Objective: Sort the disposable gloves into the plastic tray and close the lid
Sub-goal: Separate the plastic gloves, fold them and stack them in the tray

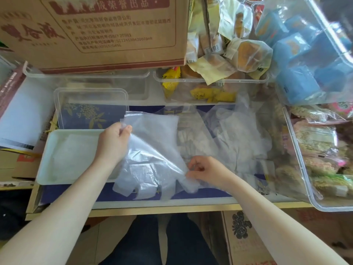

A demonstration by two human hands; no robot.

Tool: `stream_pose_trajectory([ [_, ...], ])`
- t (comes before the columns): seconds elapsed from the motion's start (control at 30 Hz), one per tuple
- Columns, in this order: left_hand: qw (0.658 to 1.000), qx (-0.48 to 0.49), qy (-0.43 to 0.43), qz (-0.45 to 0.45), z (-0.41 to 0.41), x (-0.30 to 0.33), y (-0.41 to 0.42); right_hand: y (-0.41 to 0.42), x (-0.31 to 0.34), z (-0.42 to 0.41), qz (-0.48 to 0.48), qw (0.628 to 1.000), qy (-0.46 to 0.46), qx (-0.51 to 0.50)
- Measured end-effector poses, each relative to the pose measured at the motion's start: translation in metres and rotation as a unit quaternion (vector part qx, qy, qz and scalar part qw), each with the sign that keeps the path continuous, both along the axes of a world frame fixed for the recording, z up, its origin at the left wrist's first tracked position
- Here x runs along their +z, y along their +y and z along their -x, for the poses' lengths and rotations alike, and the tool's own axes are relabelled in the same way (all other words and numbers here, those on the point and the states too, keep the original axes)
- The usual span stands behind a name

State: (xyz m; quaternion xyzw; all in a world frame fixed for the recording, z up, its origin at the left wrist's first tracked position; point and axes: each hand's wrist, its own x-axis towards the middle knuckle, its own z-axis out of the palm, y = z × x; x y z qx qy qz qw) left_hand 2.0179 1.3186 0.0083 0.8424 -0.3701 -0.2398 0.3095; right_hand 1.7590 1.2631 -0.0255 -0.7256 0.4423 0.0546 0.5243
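1. Holding one disposable glove (152, 150) just right of the plastic tray (57, 150), we are pinching its cuff between thumb and fingers of our left hand (112, 144).
2. We are pinching the glove's finger end with our right hand (206, 171), its fingers curled.
3. We are seeing more loose gloves (229, 134) lying further right of the tray, on the counter (172, 207).
4. We are seeing the clear lid (91, 108) standing just behind the tray.

One head-worn view looks steeply down, close over the table (162, 207); wide-angle edges seem warped, far objects blurred.
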Motion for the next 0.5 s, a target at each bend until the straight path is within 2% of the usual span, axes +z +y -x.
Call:
stream_pose_trajectory([
  [0.07, 1.0, -0.011, -0.029, 0.005, -0.007, -0.001, 0.001, -0.005, -0.008, 0.005, 0.082, 0.994, 0.036, -0.065],
  [0.13, 0.999, -0.028, -0.042, 0.016, -0.013, -0.003, 0.0, -0.014, -0.012, 0.007, 0.201, 0.97, 0.072, -0.113],
  [0.2, 0.998, -0.054, -0.04, 0.017, -0.015, -0.005, -0.002, -0.026, -0.016, 0.007, 0.301, 0.941, 0.13, -0.08],
  [0.33, 0.996, -0.086, 0.013, 0.027, -0.013, -0.01, -0.005, -0.042, -0.022, 0.001, 0.349, 0.902, 0.248, 0.046],
  [0.5, 0.994, -0.095, 0.033, 0.037, -0.014, -0.012, -0.011, -0.054, -0.015, 0.0, 0.393, 0.871, 0.272, 0.112],
])
